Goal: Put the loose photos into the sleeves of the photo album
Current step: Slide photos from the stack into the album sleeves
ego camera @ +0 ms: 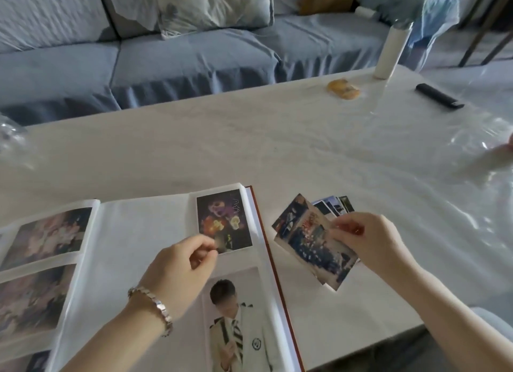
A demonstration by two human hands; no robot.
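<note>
The photo album (pixel 144 233) lies open on the table at lower left, with a red-brown cover edge. Its right page holds a flower photo (pixel 222 216) in the top sleeve and a portrait photo (pixel 238 321) below. My left hand (pixel 180 269) pinches the lower left corner of the flower photo or its sleeve. My right hand (pixel 366 244) grips a small bunch of loose photos (pixel 311 241) above the table, right of the album. More loose photos (pixel 334 205) lie fanned on the table just behind them.
The table (pixel 249 144) is covered in pale cloth and clear plastic. At the far right stand a white cylinder (pixel 390 52), a yellow object (pixel 343 88) and a black remote (pixel 438 95). A blue sofa (pixel 166 52) runs behind the table.
</note>
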